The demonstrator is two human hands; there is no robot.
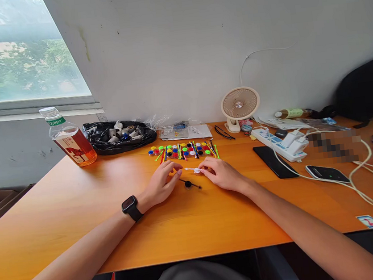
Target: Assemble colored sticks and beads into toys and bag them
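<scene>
My right hand (222,172) is closed, its thumb and fingertips pinching a small white plastic piece (196,170) with a thin arrow-like arm pointing left. My left hand (162,182), wearing a black watch, is beside it with fingers curved and a gap between thumb and index finger. Just below the left fingertips is a round black piece (187,184) with a thin dark rod through it; one rod end comes close to the left thumb. Behind both hands lie rows of small coloured round caps (175,154) and thin coloured plastic sticks (194,150).
A tea bottle (74,144) and a black bag of grey pieces (119,141) stand at back left. A small fan (240,104) is by the wall. To the right are a power strip (283,146), a black phone-like slab (274,161), cables, and a black device (327,173).
</scene>
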